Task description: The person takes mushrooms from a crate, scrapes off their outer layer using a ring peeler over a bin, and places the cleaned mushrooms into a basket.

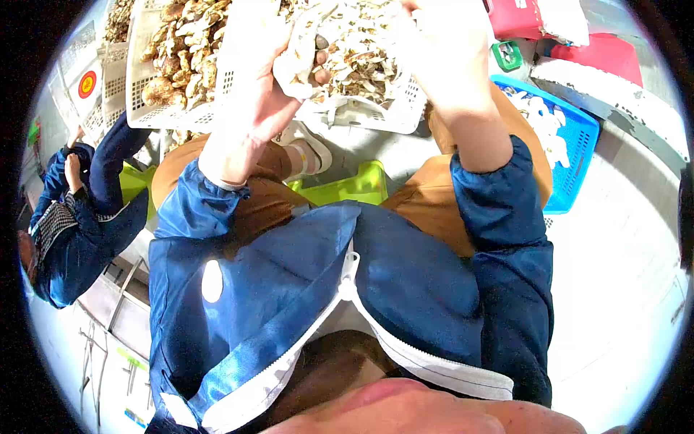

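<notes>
My left hand (269, 105) is closed around a pale, thick-stemmed mushroom (296, 66), its fingertips showing on the far side. Glare washes out much of that hand. Below it lies a white basket (394, 116) full of thin mushroom trimmings (365, 54). Over the right side of this basket is my right hand (434, 29), partly cut off by the top edge and bleached by light. Its fingers are mostly lost, so what it holds, if anything, cannot be made out. Left of my left hand, another white basket (170, 117) holds many brownish mushrooms (191, 50).
A blue basket (578, 155) with white pieces stands by my right leg. Between my legs is a lime-green plastic item (347, 189). A small green box (507, 55) and red plastic items (600, 58) are at upper right. Another person (87, 210) sits at left.
</notes>
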The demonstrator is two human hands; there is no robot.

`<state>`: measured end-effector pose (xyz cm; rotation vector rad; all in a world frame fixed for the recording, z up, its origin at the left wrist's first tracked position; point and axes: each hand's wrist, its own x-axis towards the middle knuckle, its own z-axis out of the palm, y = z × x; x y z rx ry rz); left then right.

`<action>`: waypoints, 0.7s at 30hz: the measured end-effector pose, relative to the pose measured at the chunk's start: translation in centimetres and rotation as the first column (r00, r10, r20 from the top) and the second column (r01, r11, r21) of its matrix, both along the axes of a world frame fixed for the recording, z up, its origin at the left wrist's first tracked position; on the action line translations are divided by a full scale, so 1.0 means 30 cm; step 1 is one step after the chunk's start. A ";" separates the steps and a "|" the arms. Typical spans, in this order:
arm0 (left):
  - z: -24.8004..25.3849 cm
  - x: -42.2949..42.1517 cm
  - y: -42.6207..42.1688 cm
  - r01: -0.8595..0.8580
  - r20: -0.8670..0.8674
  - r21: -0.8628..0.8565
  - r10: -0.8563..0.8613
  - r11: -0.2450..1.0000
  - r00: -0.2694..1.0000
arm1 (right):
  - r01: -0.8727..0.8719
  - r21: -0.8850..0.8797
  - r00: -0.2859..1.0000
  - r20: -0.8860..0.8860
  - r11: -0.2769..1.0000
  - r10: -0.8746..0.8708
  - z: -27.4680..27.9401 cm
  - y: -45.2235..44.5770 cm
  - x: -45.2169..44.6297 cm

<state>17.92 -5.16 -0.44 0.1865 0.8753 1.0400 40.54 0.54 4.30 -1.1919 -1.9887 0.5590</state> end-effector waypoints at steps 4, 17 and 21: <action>0.040 0.048 0.014 -0.055 -0.125 -0.039 0.050 0.998 0.991 | -0.094 -0.289 0.974 -0.226 0.953 0.027 0.004 0.017 0.014; 0.079 0.101 0.012 0.049 -0.405 0.246 0.057 0.968 0.913 | -0.242 -0.330 0.968 -0.015 0.913 0.251 -0.041 -0.066 -0.053; 0.061 0.090 -0.001 0.046 -0.422 0.251 0.067 0.967 0.904 | -0.215 -0.285 0.954 0.144 0.934 0.263 -0.039 -0.052 -0.040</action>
